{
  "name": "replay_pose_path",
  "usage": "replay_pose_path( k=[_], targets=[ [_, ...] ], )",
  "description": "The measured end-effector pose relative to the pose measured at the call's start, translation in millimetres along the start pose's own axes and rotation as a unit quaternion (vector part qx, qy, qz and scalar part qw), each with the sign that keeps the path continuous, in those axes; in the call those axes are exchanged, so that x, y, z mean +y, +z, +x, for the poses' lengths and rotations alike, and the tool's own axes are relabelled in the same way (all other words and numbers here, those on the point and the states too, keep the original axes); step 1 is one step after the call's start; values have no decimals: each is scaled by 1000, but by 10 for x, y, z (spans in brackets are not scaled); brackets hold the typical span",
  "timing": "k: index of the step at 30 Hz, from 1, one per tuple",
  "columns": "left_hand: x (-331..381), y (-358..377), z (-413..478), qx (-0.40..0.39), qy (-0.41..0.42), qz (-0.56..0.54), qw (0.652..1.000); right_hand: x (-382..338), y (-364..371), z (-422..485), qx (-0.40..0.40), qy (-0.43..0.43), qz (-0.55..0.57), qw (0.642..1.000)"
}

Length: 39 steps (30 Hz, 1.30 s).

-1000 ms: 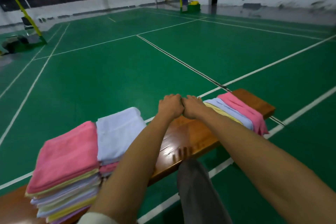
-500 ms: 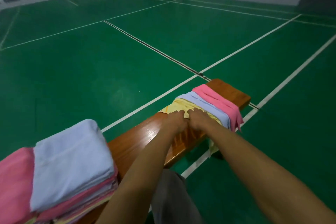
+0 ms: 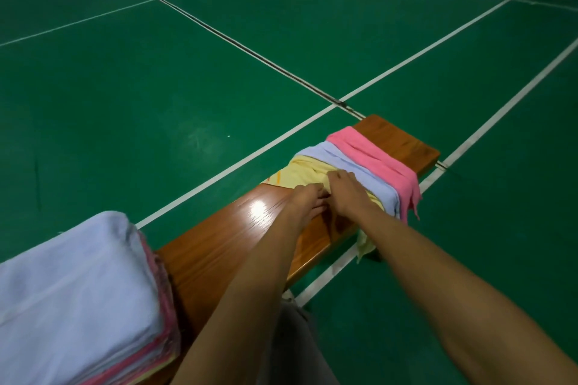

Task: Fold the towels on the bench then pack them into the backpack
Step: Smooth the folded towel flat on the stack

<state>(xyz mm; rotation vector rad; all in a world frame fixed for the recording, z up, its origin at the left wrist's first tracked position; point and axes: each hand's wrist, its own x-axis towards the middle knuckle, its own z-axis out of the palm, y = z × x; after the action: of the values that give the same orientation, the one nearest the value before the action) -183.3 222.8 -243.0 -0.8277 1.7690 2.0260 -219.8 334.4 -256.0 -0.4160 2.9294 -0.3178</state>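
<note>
A yellow towel (image 3: 300, 171), a light blue towel (image 3: 353, 166) and a pink towel (image 3: 372, 156) lie draped side by side across the far end of the wooden bench (image 3: 237, 237). My left hand (image 3: 308, 198) and my right hand (image 3: 347, 192) sit next to each other on the near edge of the yellow towel, fingers curled into its cloth. A corner of the yellow towel hangs off the bench's near side. A stack of folded towels (image 3: 78, 300) with a light blue one on top stands at the bench's near left end. No backpack is in view.
The bench stands on a green sports court floor (image 3: 219, 56) with white lines. My leg in grey trousers (image 3: 294, 347) shows below the bench's near edge. A bare shiny stretch of bench lies between the stack and the draped towels.
The camera tipped down and to the right. Both hands moved from bare bench wood onto the yellow towel and took hold of its near edge.
</note>
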Motion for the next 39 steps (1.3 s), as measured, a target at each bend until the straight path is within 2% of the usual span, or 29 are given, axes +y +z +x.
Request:
replay_pose_path(
  k=[6, 12, 16, 18, 20, 22, 24, 25, 26, 27, 28, 29, 32, 33, 34, 35, 36, 37, 39],
  targets=[
    [-56, -18, 138, 0, -33, -36, 999, -78, -44, 118, 4, 65, 48, 997],
    [-59, -126, 72, 64, -53, 23, 996, -138, -69, 64, -47, 71, 21, 996],
    [-103, -293, -128, 43, -111, 4, 993, -268, -56, -29, -104, 92, 125, 982],
    [-93, -382, -252, 23, -131, -12, 991, -409, -111, -99, -115, 71, 171, 976],
    [-20, -467, -369, 24, -106, -38, 993, -579, -260, -197, -91, 49, 198, 975],
    [85, -569, -419, 36, -44, -58, 997, -747, -442, -258, -81, 51, 241, 966],
    [254, -701, -523, 93, 30, -96, 991, -889, -662, -271, -49, 86, 359, 928],
    [378, -774, -631, 142, 62, -116, 981, -954, -794, -266, -18, 109, 448, 887],
    [508, -858, -774, 192, 92, -126, 969, -1021, -969, -292, 17, 133, 541, 830],
    [625, -940, -905, 221, 125, -144, 957, -1072, -1146, -299, 47, 154, 624, 764],
    [724, -1032, -1030, 233, 141, -153, 950, -1086, -1263, -284, 51, 166, 675, 717],
    [795, -1112, -1127, 234, 147, -147, 950, -1085, -1340, -286, 32, 166, 703, 691],
    [914, -1352, -1315, 155, 86, -74, 981, -1095, -1519, -461, -60, 137, 633, 760],
    [931, -1437, -1287, 148, 96, -56, 983, -1086, -1578, -508, -72, 122, 630, 764],
    [981, -1531, -1244, 159, 114, -58, 979, -1086, -1678, -550, -53, 114, 652, 748],
    [1058, -1565, -1346, 175, 139, -72, 972, -1082, -1778, -555, -22, 115, 695, 709],
    [1143, -1576, -1520, 198, 162, -91, 962, -1082, -1873, -593, -18, 122, 713, 690],
    [1205, -1605, -1655, 213, 183, -94, 955, -1058, -1943, -608, -32, 115, 717, 687],
    [1274, -1715, -1814, 220, 166, -23, 961, -1080, -2083, -788, -84, 80, 668, 735]
  ],
)
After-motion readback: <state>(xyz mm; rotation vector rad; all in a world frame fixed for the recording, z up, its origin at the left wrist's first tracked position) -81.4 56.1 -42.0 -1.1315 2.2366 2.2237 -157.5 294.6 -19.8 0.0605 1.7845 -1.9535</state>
